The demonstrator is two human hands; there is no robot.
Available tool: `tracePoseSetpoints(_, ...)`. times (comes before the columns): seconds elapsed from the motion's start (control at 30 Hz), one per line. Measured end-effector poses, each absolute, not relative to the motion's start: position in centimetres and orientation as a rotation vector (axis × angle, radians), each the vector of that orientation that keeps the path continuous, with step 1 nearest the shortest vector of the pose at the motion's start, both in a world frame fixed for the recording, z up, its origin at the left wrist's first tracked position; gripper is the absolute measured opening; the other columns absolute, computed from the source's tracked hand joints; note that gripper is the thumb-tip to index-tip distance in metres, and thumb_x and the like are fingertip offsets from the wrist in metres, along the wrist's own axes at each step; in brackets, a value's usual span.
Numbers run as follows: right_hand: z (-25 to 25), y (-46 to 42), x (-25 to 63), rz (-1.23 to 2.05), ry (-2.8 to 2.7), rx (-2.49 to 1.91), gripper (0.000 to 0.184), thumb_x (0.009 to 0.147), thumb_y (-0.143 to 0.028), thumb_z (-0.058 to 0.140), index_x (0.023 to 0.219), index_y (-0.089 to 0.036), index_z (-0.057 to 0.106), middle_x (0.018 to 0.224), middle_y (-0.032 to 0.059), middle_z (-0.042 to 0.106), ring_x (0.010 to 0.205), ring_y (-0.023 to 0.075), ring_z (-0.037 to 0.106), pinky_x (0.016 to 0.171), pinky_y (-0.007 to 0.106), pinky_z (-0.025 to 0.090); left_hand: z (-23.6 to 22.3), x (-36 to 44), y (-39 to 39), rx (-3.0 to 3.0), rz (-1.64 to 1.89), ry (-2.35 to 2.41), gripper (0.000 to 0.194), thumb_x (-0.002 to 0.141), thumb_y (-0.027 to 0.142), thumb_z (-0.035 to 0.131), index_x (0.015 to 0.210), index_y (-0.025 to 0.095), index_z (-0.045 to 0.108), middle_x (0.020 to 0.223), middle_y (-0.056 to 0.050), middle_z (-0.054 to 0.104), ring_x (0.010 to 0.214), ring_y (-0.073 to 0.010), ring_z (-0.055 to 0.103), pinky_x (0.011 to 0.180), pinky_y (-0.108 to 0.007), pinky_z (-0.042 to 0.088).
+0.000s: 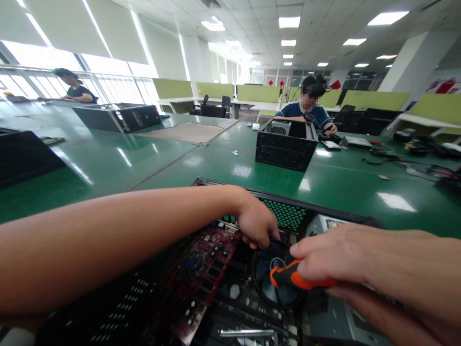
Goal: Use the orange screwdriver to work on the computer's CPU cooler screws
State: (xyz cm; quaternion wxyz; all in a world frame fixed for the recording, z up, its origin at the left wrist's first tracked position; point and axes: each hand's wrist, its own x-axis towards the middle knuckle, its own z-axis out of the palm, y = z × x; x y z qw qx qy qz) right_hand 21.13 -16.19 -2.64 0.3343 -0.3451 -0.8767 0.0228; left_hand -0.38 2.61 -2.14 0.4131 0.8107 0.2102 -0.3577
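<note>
An open computer case [288,199] lies on the green table in front of me. Inside it are a red circuit card [201,283] and a round black cooling fan [268,278]. My left hand [256,222] reaches across into the case, its fingers curled down at the fan's upper rim; what they hold is hidden. My right hand [360,259] is closed round an orange-and-black screwdriver handle [293,278], which lies over the fan. The screwdriver's tip is not visible.
A second black case [286,144] stands farther back on the green table [108,163], with a seated person in a blue shirt behind it. Another person sits far left by the windows. Black cases lie at left. Cables and small parts [392,156] lie at right.
</note>
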Motion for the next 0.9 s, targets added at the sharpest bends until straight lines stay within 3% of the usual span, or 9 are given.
tracePoseSetpoints(0.07, -2.4, -15.9, 21.1, 0.017, -2.310, -0.850, 0.014, 0.134, -0.049, 0.071, 0.139, -0.050, 0.084, 0.122, -0.0180, 0.103, 0.092, 0.0145, 0.101, 0.094, 0.015, 0.076, -2.1, -0.3, 2.6, 2.040, -0.913, 0.521, 0.031, 0.083, 0.018, 0.074, 0.108, 0.025, 0.093, 0.071, 0.003, 0.069, 0.071, -0.0249, 0.067, 0.067, -0.035, 0.054)
tracePoseSetpoints(0.1, -2.3, -15.8, 21.0, 0.081, -2.337, -0.831, 0.017, 0.135, -0.047, 0.067, 0.134, -0.045, 0.083, 0.121, -0.0136, 0.104, 0.092, 0.0167, 0.102, 0.091, 0.016, 0.077, -2.1, -0.3, 2.6, 2.035, -0.921, 0.517, 0.031, 0.084, 0.018, 0.075, 0.108, 0.025, 0.093, 0.072, 0.003, 0.069, 0.071, -0.0249, 0.066, 0.067, -0.035, 0.054)
tracePoseSetpoints(0.13, -2.2, -15.7, 20.9, 0.039, -2.310, -0.759, 0.027, 0.138, -0.044, 0.061, 0.121, -0.043, 0.082, 0.106, -0.0161, 0.102, 0.081, 0.0126, 0.099, 0.076, 0.011, 0.072, -2.1, -0.3, 2.6, 2.029, -0.924, 0.519, 0.031, 0.084, 0.018, 0.075, 0.108, 0.025, 0.093, 0.072, 0.003, 0.069, 0.072, -0.0247, 0.066, 0.068, -0.035, 0.054)
tracePoseSetpoints(0.17, -2.1, -15.8, 20.9, 0.024, -2.302, -0.825, 0.028, 0.139, -0.042, 0.059, 0.123, -0.044, 0.082, 0.108, -0.0171, 0.102, 0.085, 0.0121, 0.100, 0.076, 0.010, 0.071, -2.1, -0.3, 2.6, 2.023, -0.923, 0.524, 0.029, 0.084, 0.018, 0.076, 0.107, 0.024, 0.092, 0.072, 0.003, 0.069, 0.072, -0.0246, 0.066, 0.067, -0.035, 0.054)
tracePoseSetpoints(0.23, -2.3, -16.1, 20.9, -0.003, -2.241, -0.891, 0.021, 0.137, -0.054, 0.065, 0.134, -0.048, 0.085, 0.113, -0.0163, 0.103, 0.092, 0.0148, 0.101, 0.086, 0.015, 0.075, -2.2, -0.2, 2.6, 2.016, -0.914, 0.531, 0.027, 0.083, 0.018, 0.077, 0.104, 0.024, 0.091, 0.072, 0.003, 0.069, 0.072, -0.0246, 0.066, 0.068, -0.035, 0.055)
tracePoseSetpoints(0.43, -2.1, -16.8, 21.0, 0.085, -2.265, -0.991, 0.023, 0.118, -0.049, 0.087, 0.135, -0.040, 0.099, 0.108, 0.0029, 0.099, 0.110, 0.0357, 0.099, 0.092, 0.038, 0.081, -2.1, 0.1, 2.4, 2.009, -0.900, 0.530, 0.023, 0.080, 0.018, 0.077, 0.099, 0.025, 0.089, 0.071, 0.003, 0.069, 0.070, -0.0238, 0.065, 0.069, -0.035, 0.056)
tracePoseSetpoints(0.57, -1.3, -17.0, 20.8, 0.090, -2.271, -1.018, 0.025, 0.117, -0.057, 0.086, 0.130, -0.040, 0.099, 0.105, 0.0041, 0.097, 0.112, 0.0371, 0.097, 0.092, 0.040, 0.081, -2.1, 0.4, 2.4, 2.004, -0.894, 0.539, 0.010, 0.077, 0.017, 0.076, 0.081, 0.026, 0.078, 0.068, 0.003, 0.068, 0.069, -0.0232, 0.064, 0.069, -0.036, 0.054)
tracePoseSetpoints(0.67, -1.2, -17.3, 21.2, 0.089, -2.274, -1.035, 0.025, 0.116, -0.058, 0.086, 0.128, -0.039, 0.098, 0.103, 0.0041, 0.096, 0.111, 0.0373, 0.096, 0.091, 0.040, 0.080, -2.0, 0.6, 2.4, 2.009, -0.890, 0.511, 0.014, 0.077, 0.017, 0.075, 0.070, 0.027, 0.068, 0.067, 0.003, 0.068, 0.069, -0.0225, 0.062, 0.072, -0.037, 0.055)
tracePoseSetpoints(0.9, -1.5, -17.7, 21.5, 0.074, -2.310, -1.065, 0.019, 0.121, -0.052, 0.084, 0.128, -0.038, 0.094, 0.104, 0.0013, 0.098, 0.102, 0.0333, 0.097, 0.074, 0.036, 0.074, -1.9, 0.6, 2.5, 2.013, -0.892, 0.507, 0.012, 0.077, 0.020, 0.076, 0.073, 0.028, 0.068, 0.067, 0.004, 0.068, 0.069, -0.0223, 0.064, 0.068, -0.035, 0.054)
